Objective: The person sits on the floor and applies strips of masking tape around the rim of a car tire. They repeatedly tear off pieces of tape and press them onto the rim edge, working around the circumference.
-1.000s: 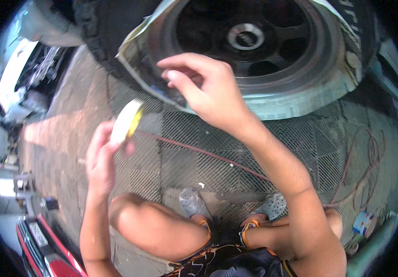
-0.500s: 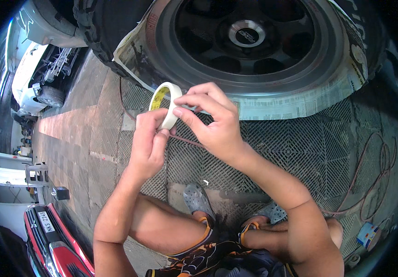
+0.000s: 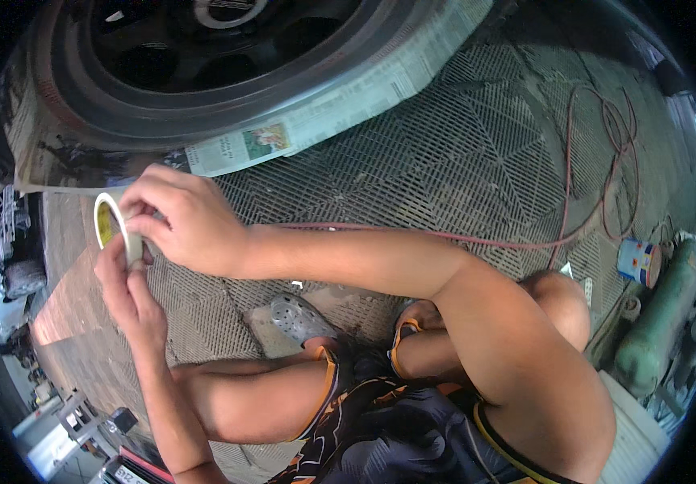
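A roll of pale masking tape (image 3: 134, 247), its inner core yellow, stands on edge between my hands at the left. My left hand (image 3: 128, 292) grips the lower edge of the roll between thumb and fingers. On the roll's right side, my right hand (image 3: 190, 222) is closed with its fingertips pinched against the tape. Whether a strip is lifted there cannot be made out. Just beyond my hands is a large black wheel (image 3: 158, 106) with a grey rim. Newspaper sheets (image 3: 348, 113) run along the rim's near side, between it and the tyre.
Grey grid matting (image 3: 477, 153) covers the floor. A reddish hose (image 3: 485, 239) crosses it and coils at the right. Farther right are a blue paint can (image 3: 637, 262) and a green gas cylinder (image 3: 661, 323). My grey clog (image 3: 303, 319) rests below my right forearm.
The view has swung to the right, so the wheel sits farther left and the green cylinder shows. Both hands still hold the tape roll, now nearer the left edge of the picture.
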The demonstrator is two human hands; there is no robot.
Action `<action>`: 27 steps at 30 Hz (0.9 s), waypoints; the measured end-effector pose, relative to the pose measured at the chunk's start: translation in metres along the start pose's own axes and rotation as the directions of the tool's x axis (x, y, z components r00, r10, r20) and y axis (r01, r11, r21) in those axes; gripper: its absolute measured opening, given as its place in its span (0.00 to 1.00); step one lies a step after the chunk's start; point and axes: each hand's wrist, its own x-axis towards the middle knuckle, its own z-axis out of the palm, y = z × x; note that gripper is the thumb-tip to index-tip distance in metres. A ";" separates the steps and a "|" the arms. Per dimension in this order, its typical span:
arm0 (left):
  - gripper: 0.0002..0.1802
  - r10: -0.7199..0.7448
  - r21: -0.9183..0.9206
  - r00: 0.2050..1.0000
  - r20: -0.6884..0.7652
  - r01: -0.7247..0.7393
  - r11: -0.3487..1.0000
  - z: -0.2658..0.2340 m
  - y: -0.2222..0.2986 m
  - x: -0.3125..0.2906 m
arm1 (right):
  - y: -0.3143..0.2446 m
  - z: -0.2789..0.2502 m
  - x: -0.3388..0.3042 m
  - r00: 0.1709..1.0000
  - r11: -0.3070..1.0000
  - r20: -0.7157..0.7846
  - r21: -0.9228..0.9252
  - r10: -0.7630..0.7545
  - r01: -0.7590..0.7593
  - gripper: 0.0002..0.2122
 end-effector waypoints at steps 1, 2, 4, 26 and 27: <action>0.23 -0.001 0.017 1.000 0.026 0.001 1.000 -0.002 0.002 0.000 | 0.003 -0.004 -0.001 0.998 1.000 0.056 -0.019 -0.017 0.019 0.06; 0.23 -0.006 0.033 0.999 0.049 0.004 0.999 -0.002 0.002 -0.001 | 0.006 -0.009 -0.003 0.998 0.998 0.061 -0.048 -0.035 0.038 0.06; 0.22 0.013 0.080 0.999 0.053 -0.017 0.997 -0.007 0.000 -0.003 | 0.008 -0.005 -0.002 0.993 0.993 0.085 -0.073 -0.081 0.087 0.06; 0.17 0.109 0.300 0.984 0.137 -0.147 0.943 -0.006 0.006 0.004 | 0.021 -0.022 -0.001 0.931 0.962 0.363 -0.266 0.042 0.061 0.05; 0.16 0.119 0.301 0.984 0.133 -0.154 0.941 -0.003 0.009 0.005 | 0.022 -0.023 0.001 0.921 0.939 0.388 -0.316 -0.001 0.134 0.05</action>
